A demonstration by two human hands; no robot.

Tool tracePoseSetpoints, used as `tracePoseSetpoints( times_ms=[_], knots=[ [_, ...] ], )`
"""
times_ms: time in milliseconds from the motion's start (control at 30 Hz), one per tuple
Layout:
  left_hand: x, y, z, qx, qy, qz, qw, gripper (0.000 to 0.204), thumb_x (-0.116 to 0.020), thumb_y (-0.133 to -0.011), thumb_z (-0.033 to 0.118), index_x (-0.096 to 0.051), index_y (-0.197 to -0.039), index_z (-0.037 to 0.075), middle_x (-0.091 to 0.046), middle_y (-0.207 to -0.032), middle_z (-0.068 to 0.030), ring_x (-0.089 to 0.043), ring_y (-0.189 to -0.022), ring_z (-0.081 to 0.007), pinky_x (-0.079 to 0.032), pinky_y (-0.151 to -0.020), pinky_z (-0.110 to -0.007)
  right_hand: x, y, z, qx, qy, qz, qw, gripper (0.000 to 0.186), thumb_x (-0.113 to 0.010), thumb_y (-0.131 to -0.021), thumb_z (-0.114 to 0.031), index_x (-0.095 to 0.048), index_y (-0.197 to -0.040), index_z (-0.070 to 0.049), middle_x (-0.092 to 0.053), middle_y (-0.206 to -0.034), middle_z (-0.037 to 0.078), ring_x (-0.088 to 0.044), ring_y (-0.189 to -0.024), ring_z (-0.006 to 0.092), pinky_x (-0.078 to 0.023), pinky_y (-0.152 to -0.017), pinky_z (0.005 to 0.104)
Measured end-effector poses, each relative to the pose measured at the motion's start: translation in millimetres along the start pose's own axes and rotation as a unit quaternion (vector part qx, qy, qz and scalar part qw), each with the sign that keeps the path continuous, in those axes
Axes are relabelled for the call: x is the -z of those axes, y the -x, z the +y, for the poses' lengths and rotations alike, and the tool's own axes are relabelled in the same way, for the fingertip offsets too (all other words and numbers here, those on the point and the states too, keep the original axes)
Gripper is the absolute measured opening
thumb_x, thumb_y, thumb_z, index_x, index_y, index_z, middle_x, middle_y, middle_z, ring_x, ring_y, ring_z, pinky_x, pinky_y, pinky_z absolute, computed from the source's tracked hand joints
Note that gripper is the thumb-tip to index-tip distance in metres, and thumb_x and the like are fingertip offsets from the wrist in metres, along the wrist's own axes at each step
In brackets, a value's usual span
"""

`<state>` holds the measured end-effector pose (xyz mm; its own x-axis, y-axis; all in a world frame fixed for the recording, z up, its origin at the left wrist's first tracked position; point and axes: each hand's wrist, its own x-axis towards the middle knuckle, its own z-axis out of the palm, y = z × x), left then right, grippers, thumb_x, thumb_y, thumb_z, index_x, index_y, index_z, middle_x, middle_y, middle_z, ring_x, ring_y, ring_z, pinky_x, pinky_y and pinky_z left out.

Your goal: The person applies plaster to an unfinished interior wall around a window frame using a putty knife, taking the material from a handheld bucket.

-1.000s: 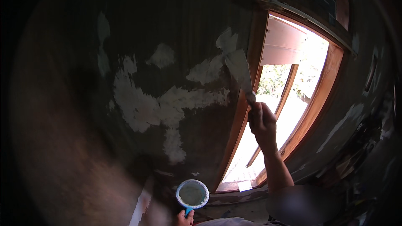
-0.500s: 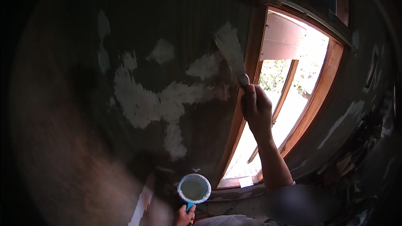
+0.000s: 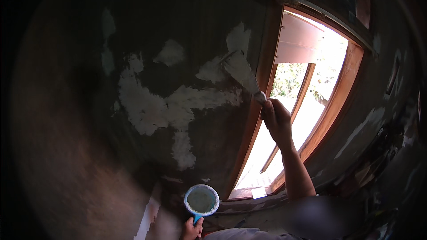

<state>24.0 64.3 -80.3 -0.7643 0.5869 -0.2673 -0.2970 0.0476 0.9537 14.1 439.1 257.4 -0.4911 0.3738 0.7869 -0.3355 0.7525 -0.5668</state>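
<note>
Putty knife (image 3: pixel 242 72) spreads white filler (image 3: pixel 151 106) on dark wall (image 3: pixel 66 106).

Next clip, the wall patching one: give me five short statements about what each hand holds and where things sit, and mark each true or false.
1. The right hand holds a putty knife with its blade against the dark wall. True.
2. The left hand is empty. False: it holds a round blue-handled cup of grey filler.
3. The window with its wooden frame lies right of the pale patches. True.
4. The putty knife is dipped in the cup. False: it is raised high, far above the cup.
5. The wall is fully covered in pale filler. False: only scattered patches show.
</note>
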Motion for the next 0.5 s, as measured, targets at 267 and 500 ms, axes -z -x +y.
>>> tracePoseSetpoints(
  times_ms=[267, 500],
  knots=[
    [-9, 3, 2, 0.03, -0.01, -0.004, 0.999, 0.014, -0.064, -0.102, 0.021, -0.059, -0.096, 0.009, -0.053, -0.059, -0.0008, -0.046, -0.04, -0.0109, -0.035, -0.036, -0.029, 34, 4, 8, -0.054, 0.107, -0.01, 0.993, 0.029, -0.053, -0.109, -0.023, -0.063, -0.094, 0.0, -0.06, -0.066, 0.004, -0.058, -0.06, 0.0116, -0.047, -0.057, 0.0297],
    [-8, 1, -4, 0.006, -0.034, -0.001, 0.999, 0.015, -0.064, -0.102, 0.021, -0.06, -0.094, 0.009, -0.053, -0.059, -0.0004, -0.046, -0.04, -0.011, -0.035, -0.037, -0.03, 45, 24, 8, -0.039, 0.039, -0.006, 0.998, 0.031, -0.051, -0.11, -0.025, -0.062, -0.095, -0.001, -0.058, -0.065, 0.002, -0.055, -0.058, 0.0089, -0.045, -0.055, 0.0284]
  ],
)
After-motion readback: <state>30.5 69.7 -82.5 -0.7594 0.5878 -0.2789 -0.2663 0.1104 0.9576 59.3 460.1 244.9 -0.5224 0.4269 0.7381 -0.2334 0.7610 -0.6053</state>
